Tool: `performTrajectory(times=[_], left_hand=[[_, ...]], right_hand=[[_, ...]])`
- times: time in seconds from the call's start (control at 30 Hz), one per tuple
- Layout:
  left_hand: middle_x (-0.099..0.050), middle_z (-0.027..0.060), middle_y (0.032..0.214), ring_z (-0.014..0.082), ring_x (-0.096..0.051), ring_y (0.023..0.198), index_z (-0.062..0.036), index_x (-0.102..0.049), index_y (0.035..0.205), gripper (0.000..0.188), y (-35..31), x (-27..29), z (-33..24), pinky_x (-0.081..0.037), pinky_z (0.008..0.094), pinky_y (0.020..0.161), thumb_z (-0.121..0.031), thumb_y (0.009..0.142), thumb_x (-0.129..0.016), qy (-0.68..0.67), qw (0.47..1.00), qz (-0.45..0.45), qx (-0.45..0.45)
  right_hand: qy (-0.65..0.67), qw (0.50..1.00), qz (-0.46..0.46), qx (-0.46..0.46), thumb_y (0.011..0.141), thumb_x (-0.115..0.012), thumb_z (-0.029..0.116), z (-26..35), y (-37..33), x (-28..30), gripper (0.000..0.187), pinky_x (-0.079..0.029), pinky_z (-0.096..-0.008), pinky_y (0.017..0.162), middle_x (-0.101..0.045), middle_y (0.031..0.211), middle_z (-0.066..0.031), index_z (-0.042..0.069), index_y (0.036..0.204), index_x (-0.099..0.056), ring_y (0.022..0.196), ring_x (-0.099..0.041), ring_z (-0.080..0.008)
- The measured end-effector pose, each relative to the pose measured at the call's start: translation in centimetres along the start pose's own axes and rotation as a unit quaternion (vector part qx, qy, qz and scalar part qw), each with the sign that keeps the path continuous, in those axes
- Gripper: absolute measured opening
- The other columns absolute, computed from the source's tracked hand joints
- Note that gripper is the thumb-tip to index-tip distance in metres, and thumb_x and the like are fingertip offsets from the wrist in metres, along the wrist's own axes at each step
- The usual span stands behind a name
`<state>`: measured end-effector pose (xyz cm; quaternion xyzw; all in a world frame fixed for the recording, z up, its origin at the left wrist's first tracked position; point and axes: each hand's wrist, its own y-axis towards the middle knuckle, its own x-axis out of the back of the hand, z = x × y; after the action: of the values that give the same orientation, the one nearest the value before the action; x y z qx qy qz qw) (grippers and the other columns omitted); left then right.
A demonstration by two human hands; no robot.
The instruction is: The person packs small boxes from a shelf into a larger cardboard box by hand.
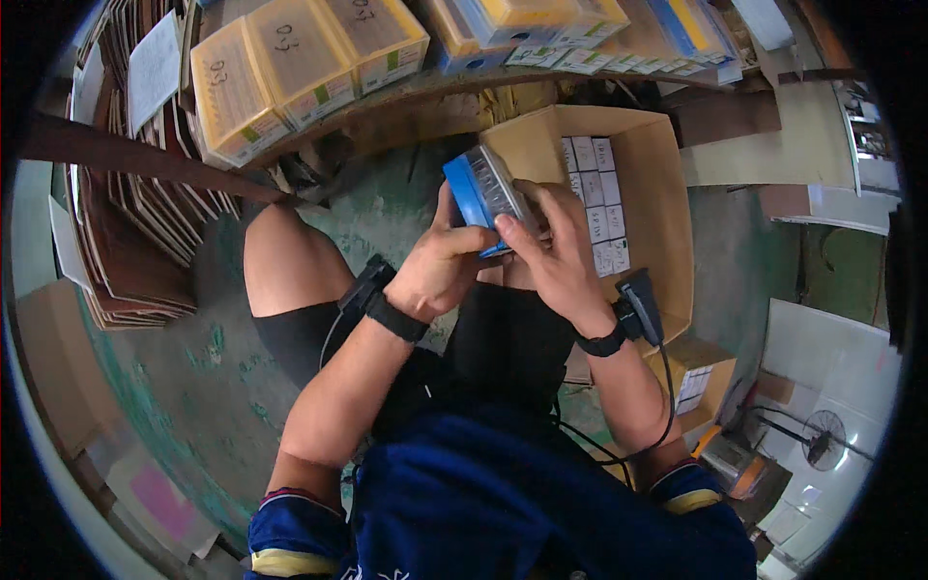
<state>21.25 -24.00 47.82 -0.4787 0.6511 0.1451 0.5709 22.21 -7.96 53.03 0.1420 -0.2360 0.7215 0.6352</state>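
Note:
A small box with a blue side and a clear, dark-looking face (468,193) is held tilted above my lap, in front of the open carton. My left hand (440,266) grips its lower left part, the thumb lying across the near end. On the other side my right hand (558,253) is closed around the box, thumb pressed on the clear face and fingers curled over the far right edge. What is inside the box is too small to make out. Both wrists carry black straps with small devices and cables.
An open cardboard carton (650,203) holding several small white boxes (594,208) stands just right of my hands. Ahead, a shelf bears yellow-edged clear boxes (300,63). Stacked brown boards (145,232) lean at left. A smaller carton (715,387) and a fan (825,440) are at lower right.

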Motion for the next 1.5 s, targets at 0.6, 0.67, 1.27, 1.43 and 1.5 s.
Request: performTrajectory(times=[0.6, 0.67, 1.27, 1.43, 1.5], left_hand=[[-0.059, 0.0099, 0.122, 0.0268, -0.061, 0.114, -0.0119, -0.031, 0.150, 0.084, 3.6, 1.1, 0.3, -0.054, 0.0459, 0.097, 0.010, 0.075, -0.062, 0.030, 0.998, 0.027, -0.038], [-0.058, 0.0103, 0.124, 0.0271, -0.061, 0.115, -0.0121, -0.030, 0.151, 0.084, 3.8, 1.4, 0.4, -0.054, 0.0463, 0.097, 0.010, 0.076, -0.063, 0.034, 0.998, 0.030, -0.041], [-0.052, 0.0082, 0.133, 0.0267, -0.055, 0.126, -0.0160, -0.032, 0.147, 0.082, 2.9, -0.5, 1.3, -0.049, 0.0466, 0.107, 0.014, 0.082, -0.071, 0.002, 0.997, 0.066, -0.039], [-0.053, 0.0091, 0.132, 0.0274, -0.056, 0.125, -0.0151, -0.032, 0.148, 0.081, 3.8, -1.0, 1.7, -0.049, 0.0458, 0.107, 0.014, 0.082, -0.069, 0.013, 0.996, 0.065, -0.051], [-0.053, 0.0095, 0.131, 0.0277, -0.056, 0.125, -0.0150, -0.031, 0.149, 0.081, 4.3, -0.9, 1.9, -0.049, 0.0459, 0.107, 0.012, 0.083, -0.070, 0.022, 0.996, 0.060, -0.060]], right_hand=[[0.118, 0.993, 0.015, 0.021, 0.101, -0.063, 0.036, -3.0, 1.3, 0.4, 0.050, -0.052, -0.0284, 0.077, -0.064, 0.104, -0.0108, -0.004, 0.130, -0.058, 0.093, -0.063, -0.0166], [0.208, 0.978, 0.021, -0.014, 0.100, -0.065, 0.032, -2.3, 1.2, 0.2, 0.051, -0.053, -0.0284, 0.078, -0.064, 0.110, -0.0107, -0.004, 0.134, -0.055, 0.095, -0.064, -0.0163], [-0.032, 0.995, -0.020, 0.092, 0.078, -0.086, 0.026, -3.0, -0.2, 1.9, 0.077, -0.049, -0.0426, 0.094, -0.062, 0.122, -0.0208, 0.001, 0.142, -0.053, 0.111, -0.060, -0.0353], [-0.045, 0.978, -0.076, 0.187, 0.081, -0.084, 0.023, -4.2, 0.4, 1.8, 0.071, -0.052, -0.0410, 0.087, -0.063, 0.118, -0.0198, 0.000, 0.141, -0.054, 0.105, -0.062, -0.0333], [0.042, 0.984, -0.086, 0.148, 0.082, -0.084, 0.022, -4.7, 0.4, 1.5, 0.068, -0.052, -0.0389, 0.084, -0.063, 0.117, -0.0198, 0.001, 0.140, -0.055, 0.101, -0.064, -0.0314]])
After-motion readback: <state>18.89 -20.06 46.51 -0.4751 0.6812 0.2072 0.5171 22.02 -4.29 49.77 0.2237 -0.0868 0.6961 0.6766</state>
